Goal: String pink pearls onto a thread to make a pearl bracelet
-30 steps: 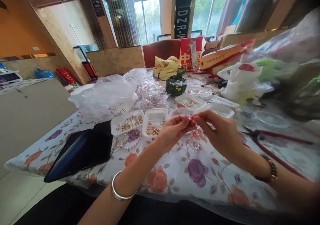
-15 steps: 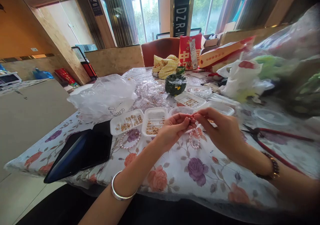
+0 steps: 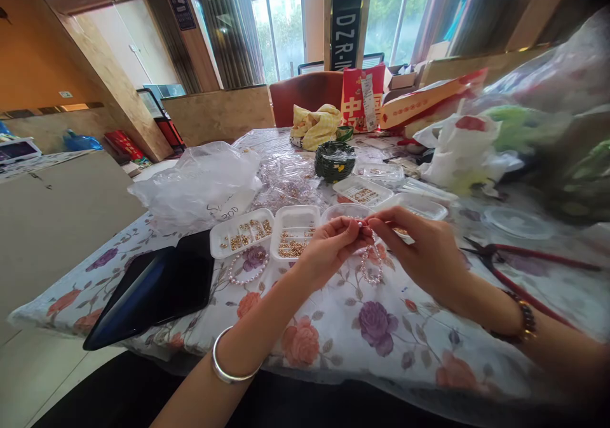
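My left hand (image 3: 339, 240) pinches the upper end of a pink pearl bead strand (image 3: 371, 268), which hangs in a loop below the fingers. Its fingertips meet those of my right hand (image 3: 413, 240), closed in a pinch at the same end of the strand; the small detail between them is too fine to make out. A second pink bead bracelet (image 3: 248, 280) lies on the flowered tablecloth, left of my hands. Just behind it are a white tray of gold beads (image 3: 242, 232) and a second divided tray (image 3: 296, 212), partly hidden by my left hand.
Red-handled pliers (image 3: 500, 249) lie at the right, near a clear round lid (image 3: 518, 222). A dark tablet-like slab (image 3: 138, 294) rests at the table's left edge. Farther back are a plastic bag (image 3: 195, 183), a green woven basket (image 3: 334, 161) and more bead trays (image 3: 363, 192).
My hands stay almost in place, with fingertips shifting slightly at the strand's end. A pink bead between them shows more clearly now. Nothing else has visibly moved.
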`<state>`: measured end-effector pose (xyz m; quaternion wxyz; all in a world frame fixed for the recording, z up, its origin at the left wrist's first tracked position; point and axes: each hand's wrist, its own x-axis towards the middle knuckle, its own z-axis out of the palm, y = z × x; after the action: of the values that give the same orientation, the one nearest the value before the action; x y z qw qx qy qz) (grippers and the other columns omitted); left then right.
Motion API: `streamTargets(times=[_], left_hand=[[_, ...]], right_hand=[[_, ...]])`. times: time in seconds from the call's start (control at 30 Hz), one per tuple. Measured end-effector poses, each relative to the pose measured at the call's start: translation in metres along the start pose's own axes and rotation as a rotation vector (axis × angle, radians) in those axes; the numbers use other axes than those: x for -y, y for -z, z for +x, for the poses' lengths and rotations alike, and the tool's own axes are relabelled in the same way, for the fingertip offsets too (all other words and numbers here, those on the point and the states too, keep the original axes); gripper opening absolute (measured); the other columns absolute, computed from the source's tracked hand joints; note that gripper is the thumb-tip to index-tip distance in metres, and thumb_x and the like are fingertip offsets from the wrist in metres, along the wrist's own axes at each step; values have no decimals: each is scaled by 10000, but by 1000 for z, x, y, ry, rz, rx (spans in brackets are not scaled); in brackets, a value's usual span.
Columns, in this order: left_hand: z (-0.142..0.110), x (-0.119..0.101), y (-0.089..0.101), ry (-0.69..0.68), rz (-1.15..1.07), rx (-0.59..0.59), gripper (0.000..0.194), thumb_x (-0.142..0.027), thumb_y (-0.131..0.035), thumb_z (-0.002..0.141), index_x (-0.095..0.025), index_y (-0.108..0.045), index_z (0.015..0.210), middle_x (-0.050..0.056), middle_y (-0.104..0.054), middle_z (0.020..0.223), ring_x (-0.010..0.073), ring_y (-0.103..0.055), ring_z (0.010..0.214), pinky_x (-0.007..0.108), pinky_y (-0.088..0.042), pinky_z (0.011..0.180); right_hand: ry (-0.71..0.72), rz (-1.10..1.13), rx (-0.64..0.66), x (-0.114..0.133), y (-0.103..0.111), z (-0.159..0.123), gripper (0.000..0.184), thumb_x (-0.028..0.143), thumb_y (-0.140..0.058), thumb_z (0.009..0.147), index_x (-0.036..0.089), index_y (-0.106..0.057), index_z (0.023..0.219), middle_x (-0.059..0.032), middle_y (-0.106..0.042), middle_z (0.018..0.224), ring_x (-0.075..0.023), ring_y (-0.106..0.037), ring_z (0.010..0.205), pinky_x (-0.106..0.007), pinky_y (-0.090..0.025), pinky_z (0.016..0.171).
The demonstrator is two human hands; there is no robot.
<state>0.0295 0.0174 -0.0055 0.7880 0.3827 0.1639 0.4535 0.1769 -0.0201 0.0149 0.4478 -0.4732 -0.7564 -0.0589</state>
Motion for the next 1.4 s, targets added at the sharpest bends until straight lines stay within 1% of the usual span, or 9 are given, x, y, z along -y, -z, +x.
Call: streamTargets(times=[0.17, 0.37, 0.57, 0.7, 0.83, 0.93, 1.07, 1.23, 1.4], left_hand=[[0, 0, 0, 4, -1, -13, 153, -226, -734, 667, -116, -627, 677, 31, -662, 708, 76, -607, 649, 208, -449, 709], [0, 0, 0, 6, 12, -15, 171, -238, -736, 663, -116, -618, 685, 27, -664, 708, 70, -611, 652, 187, -452, 693], [0, 1, 1, -4, 24, -9, 165, -243, -720, 683, -123, -606, 686, 21, -661, 706, 67, -609, 653, 192, -452, 701], [-1, 2, 1, -24, 51, -13, 149, -239, -706, 698, -134, -602, 693, 4, -654, 704, 61, -605, 656, 192, -450, 715], [0, 3, 2, -36, 71, -17, 134, -224, -713, 689, -142, -609, 714, -12, -646, 677, 46, -591, 625, 170, -438, 666], [1, 4, 3, -42, 77, -20, 116, -201, -717, 680, -148, -623, 721, -21, -645, 671, 41, -586, 622, 169, -433, 656], [0, 2, 2, -20, 77, -43, 129, -195, -737, 650, -140, -644, 721, -14, -655, 691, 45, -594, 646, 180, -435, 690], [-1, -1, 0, 2, 59, -64, 132, -195, -754, 621, -131, -663, 692, -9, -651, 673, 45, -591, 641, 178, -423, 681], [-1, -2, 0, 47, 21, -54, 142, -191, -765, 604, -116, -683, 694, 9, -650, 679, 49, -589, 647, 176, -418, 679]], right_hand=[[4, -3, -10, 0, -2, 0, 123, 257, -524, 856, 194, -601, 784, 26, -663, 653, -104, -598, 536, -216, -388, 483], [14, -27, -24, -2, -3, 0, 127, 262, -530, 859, 194, -597, 775, 33, -653, 636, -98, -590, 518, -216, -383, 475], [72, -76, -47, -2, -4, -1, 124, 251, -527, 863, 180, -582, 778, 18, -642, 634, -104, -588, 523, -217, -397, 477], [150, -118, -61, -4, -6, -3, 89, 239, -519, 871, 179, -564, 822, -10, -653, 731, -125, -619, 658, -222, -447, 568], [242, -120, -62, -6, -7, -4, 45, 219, -530, 867, 190, -536, 833, -14, -654, 804, -132, -615, 762, -235, -470, 664], [226, -82, -53, -7, -7, -4, 38, 220, -534, 865, 196, -535, 836, -9, -650, 818, -122, -610, 772, -229, -475, 677], [188, -52, -42, -8, -7, -3, 68, 257, -534, 866, 201, -552, 831, -7, -651, 816, -115, -610, 753, -221, -477, 647], [176, -36, -23, -8, -6, 0, 113, 298, -531, 864, 207, -569, 808, -8, -663, 819, -124, -620, 748, -241, -488, 640], [182, -23, -15, -6, -4, 0, 79, 276, -555, 850, 208, -568, 812, -13, -668, 841, -129, -626, 763, -256, -493, 659]])
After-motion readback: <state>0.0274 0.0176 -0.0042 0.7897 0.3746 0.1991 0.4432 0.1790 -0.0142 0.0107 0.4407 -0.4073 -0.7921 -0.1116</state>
